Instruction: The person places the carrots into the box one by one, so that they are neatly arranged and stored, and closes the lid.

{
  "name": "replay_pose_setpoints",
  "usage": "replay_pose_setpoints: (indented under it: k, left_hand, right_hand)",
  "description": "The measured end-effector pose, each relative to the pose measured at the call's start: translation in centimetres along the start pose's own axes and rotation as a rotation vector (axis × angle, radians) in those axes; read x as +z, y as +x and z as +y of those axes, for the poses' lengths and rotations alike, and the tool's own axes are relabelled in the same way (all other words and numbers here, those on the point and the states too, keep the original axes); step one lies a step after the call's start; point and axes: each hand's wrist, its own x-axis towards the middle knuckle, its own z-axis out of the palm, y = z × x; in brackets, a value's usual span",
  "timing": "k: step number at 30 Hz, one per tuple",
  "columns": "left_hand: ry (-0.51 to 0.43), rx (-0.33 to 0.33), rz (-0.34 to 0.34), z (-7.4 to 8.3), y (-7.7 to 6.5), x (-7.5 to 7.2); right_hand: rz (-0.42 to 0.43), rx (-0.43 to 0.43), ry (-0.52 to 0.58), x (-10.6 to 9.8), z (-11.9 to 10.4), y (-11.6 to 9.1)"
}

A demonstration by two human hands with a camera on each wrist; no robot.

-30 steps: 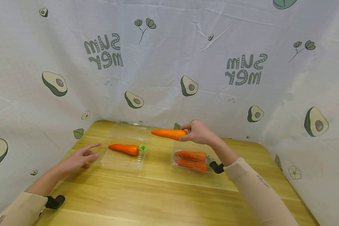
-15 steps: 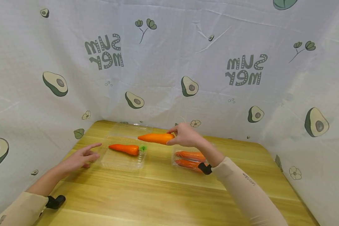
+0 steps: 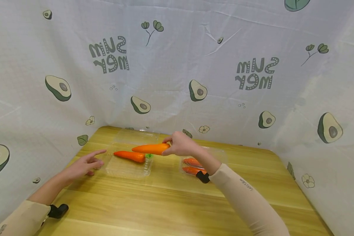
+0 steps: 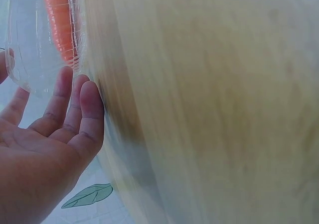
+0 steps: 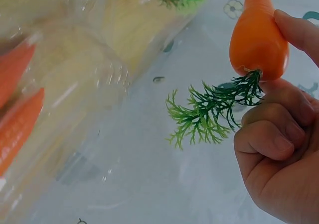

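Note:
My right hand pinches an orange carrot by its thick end, above the table between two clear plastic boxes. Its green leafy top hangs down in the right wrist view. The carrot's tip points left, over another carrot lying in the left clear box. Beside that box's left wall is my left hand, its fingers loosely spread and holding nothing. In the left wrist view the fingertips are close to the box; whether they touch it I cannot tell.
On the right stands a second clear box with carrots inside, partly hidden by my right forearm. The left box's lid lies folded back. A patterned white cloth hangs behind the wooden table.
My right hand has carried the carrot leftward and slightly down, from above the right box toward the left one. The left hand has stayed in place.

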Motion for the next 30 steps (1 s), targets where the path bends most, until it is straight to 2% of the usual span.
replay_pose_setpoints:
  k: [11, 19, 30]
  left_hand:
    - [-0.010, -0.016, 0.002, -0.1, 0.1, 0.1]
    - [-0.011, -0.023, 0.006, -0.3, 0.2, 0.0]
    - [-0.021, -0.026, 0.005, -0.4, 0.2, 0.1]
  right_hand:
    - [-0.057, -0.074, -0.100, 2.8, -1.4, 1.4]
    - [-0.058, -0.112, -0.157, 4.3, -2.5, 2.3]
    - [-0.056, -0.079, -0.184, 6.5, -4.1, 3.4]
